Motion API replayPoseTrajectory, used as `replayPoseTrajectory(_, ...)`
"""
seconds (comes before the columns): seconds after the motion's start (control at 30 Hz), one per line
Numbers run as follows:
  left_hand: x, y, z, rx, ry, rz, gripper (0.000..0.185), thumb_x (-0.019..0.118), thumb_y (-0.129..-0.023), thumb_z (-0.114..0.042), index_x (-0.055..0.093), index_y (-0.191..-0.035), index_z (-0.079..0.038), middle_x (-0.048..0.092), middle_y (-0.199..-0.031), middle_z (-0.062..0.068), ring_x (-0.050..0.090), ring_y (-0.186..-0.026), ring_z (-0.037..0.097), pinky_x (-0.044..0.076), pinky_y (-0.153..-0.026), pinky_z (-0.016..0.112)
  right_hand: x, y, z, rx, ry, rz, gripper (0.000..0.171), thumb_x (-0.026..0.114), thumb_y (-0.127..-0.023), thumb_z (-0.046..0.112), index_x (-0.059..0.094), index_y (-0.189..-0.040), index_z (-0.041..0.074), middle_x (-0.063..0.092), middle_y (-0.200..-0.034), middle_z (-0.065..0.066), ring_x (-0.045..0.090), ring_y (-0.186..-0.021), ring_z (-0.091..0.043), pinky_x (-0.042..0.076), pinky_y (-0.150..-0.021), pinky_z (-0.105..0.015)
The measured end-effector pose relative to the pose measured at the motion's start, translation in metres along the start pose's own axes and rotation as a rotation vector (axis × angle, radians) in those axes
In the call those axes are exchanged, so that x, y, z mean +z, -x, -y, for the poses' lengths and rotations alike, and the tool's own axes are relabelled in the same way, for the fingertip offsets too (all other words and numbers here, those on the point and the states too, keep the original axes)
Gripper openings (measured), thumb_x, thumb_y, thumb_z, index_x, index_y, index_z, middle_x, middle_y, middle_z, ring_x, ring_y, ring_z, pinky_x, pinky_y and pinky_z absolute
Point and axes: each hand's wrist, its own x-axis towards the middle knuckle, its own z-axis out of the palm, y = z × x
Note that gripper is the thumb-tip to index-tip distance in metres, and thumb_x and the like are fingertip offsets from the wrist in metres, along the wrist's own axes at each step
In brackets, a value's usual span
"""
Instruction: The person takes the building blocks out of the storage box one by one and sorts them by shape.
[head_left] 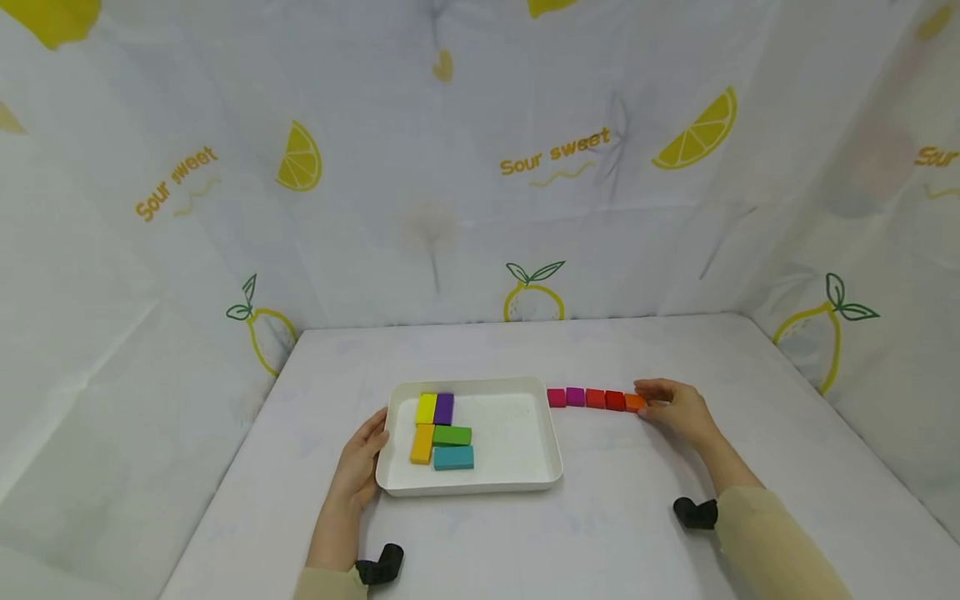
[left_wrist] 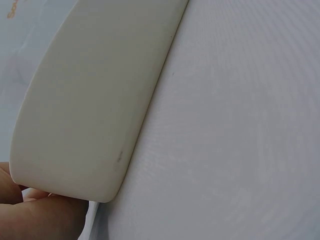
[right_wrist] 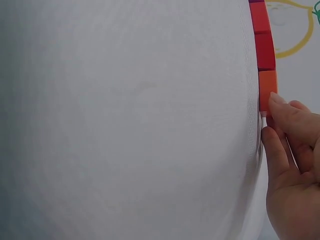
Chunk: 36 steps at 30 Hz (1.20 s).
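A shallow white tray (head_left: pixel 510 482) rests on the table. My left hand (head_left: pixel 360 462) grips its left end, the thumb at the rim; the left wrist view shows fingers (left_wrist: pixel 47 217) against the tray's end wall (left_wrist: pixel 90 110). Inside lie a yellow block (head_left: pixel 426 408), a purple block (head_left: pixel 444 408), an amber block (head_left: pixel 422 444), a green block (head_left: pixel 453 436) and a teal block (head_left: pixel 453 458). My right hand (head_left: pixel 678 410) pinches an orange block (right_wrist: pixel 267 87) at the right end of a row. Part of that block is hidden by the thumb.
From the tray's right side the row runs through a pink block (head_left: pixel 557 398), a magenta block (head_left: pixel 575 397), a red block (head_left: pixel 596 399) and a dark red block (head_left: pixel 615 401). A lemon-print curtain (head_left: pixel 420 208) hangs behind the table (head_left: pixel 525 542).
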Motion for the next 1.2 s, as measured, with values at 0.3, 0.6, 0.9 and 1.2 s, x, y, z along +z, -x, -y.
replayPoseTrajectory(0.3,0.002,-0.002,-0.001,-0.007,-0.004,-0.008,0.053,0.038,-0.105,-0.007,0.025,-0.157,-0.008,0.021,-0.166,0.013,0.024,-0.152,0.027,0.030,-0.122,0.034,-0.003,0.004,0.006,0.018,0.031,-0.033,0.048,0.072,-0.090,0.019,0.060,-0.134,0.004,0.062,-0.134,-0.022,0.059,-0.121,-0.037,0.043,-0.078,-0.001)
replayPoseTrajectory(0.6,0.001,-0.003,-0.002,-0.004,0.001,-0.012,0.053,0.038,-0.105,-0.007,0.025,-0.157,-0.007,0.021,-0.166,0.012,0.024,-0.152,0.026,0.031,-0.122,0.034,0.000,0.002,0.031,0.043,-0.018,-0.071,0.053,0.067,-0.094,0.038,0.058,-0.137,0.009,0.062,-0.136,-0.018,0.054,-0.131,-0.037,0.052,-0.099,-0.033)
replayPoseTrajectory(0.9,0.000,-0.002,-0.001,0.007,0.000,-0.005,0.053,0.038,-0.105,-0.006,0.024,-0.156,-0.005,0.022,-0.165,0.016,0.024,-0.152,0.029,0.037,-0.118,0.026,0.031,-0.002,0.085,-0.044,-0.121,-0.009,0.047,0.070,-0.092,0.029,0.061,-0.133,0.009,0.064,-0.134,-0.017,0.056,-0.130,-0.036,0.055,-0.100,-0.042)
replayPoseTrajectory(1.2,-0.001,-0.004,-0.001,0.003,0.012,-0.007,0.052,0.038,-0.106,-0.008,0.025,-0.156,-0.006,0.021,-0.166,0.014,0.023,-0.152,0.027,0.032,-0.121,0.030,0.084,0.001,0.137,-0.129,-0.225,0.094,0.044,0.077,-0.086,0.023,0.067,-0.125,0.005,0.070,-0.125,-0.016,0.066,-0.114,-0.031,0.060,-0.087,-0.028)
